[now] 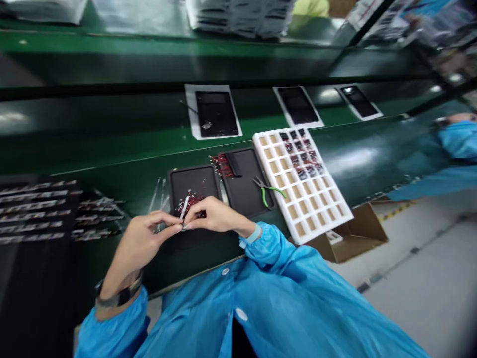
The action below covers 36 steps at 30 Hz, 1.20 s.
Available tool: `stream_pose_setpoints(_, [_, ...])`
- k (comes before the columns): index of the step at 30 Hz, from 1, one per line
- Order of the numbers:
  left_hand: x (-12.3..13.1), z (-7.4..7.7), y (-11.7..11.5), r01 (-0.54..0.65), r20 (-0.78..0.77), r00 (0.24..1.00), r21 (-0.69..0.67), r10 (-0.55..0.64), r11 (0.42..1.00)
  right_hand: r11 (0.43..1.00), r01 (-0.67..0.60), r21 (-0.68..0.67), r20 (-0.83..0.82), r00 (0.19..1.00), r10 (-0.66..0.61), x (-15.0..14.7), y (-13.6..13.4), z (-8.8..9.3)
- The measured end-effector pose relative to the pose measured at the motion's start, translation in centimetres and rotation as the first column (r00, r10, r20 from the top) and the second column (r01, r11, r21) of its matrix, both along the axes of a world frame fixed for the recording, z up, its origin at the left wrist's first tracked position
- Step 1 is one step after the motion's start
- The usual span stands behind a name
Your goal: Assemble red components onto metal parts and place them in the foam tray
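Note:
My left hand and my right hand meet fingertip to fingertip above the near edge of a black tray. Both pinch a small part with a white strip that sticks up from the fingers; its lower end is mostly hidden. Behind it in the tray lies a tangle of small red-wired parts. A second black tray to the right carries green-handled pliers, a dark block and more red-wired parts.
A white foam tray with many compartments stands right, some filled with dark wired pieces. Rows of thin strips lie left. Dark panels rest on white sheets along the back. An open cardboard box sits below the bench edge. Another person's blue sleeve shows far right.

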<state>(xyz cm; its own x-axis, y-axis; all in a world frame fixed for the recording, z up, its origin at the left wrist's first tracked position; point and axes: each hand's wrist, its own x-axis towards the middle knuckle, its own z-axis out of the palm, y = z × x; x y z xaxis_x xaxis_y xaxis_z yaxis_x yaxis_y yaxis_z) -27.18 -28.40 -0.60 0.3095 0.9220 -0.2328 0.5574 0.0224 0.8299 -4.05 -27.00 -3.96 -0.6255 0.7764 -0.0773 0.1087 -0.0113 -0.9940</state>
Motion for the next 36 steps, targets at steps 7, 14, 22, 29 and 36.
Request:
stream_pose_setpoints(7, [-0.1, -0.5, -0.4, -0.013, -0.030, 0.999, -0.043, 0.011, 0.999, 0.999, -0.023, 0.025, -0.021, 0.999, 0.024, 0.4, -0.3, -0.3])
stream_pose_setpoints(14, [0.7, 3.0, -0.2, -0.086, -0.065, 0.994, 0.072, 0.091, 0.994, 0.981, 0.086, 0.176, -0.035, 0.996, -0.081, 1.3, 0.2, 1.2])
stream_pose_setpoints(22, [2.4, 9.8, 1.1, -0.202, 0.082, 0.979, 0.283, 0.186, 0.938, 0.771, 0.547, 0.327, 0.061, 0.801, -0.595, 8.5, 3.0, 0.7])
stream_pose_setpoints(29, [7.0, 12.0, 6.4, -0.053, 0.102, 0.995, 0.378, 0.015, 0.924, 0.841, 0.499, 0.208, -0.011, 0.861, -0.508, 7.9, 3.4, -1.8])
stream_pose_setpoints(36, [17.5, 11.7, 15.2, 0.197, -0.059, 0.980, 0.487, -0.193, 0.851, 0.776, 0.574, 0.260, 0.061, 0.793, -0.607, 6.8, 3.4, -3.1])
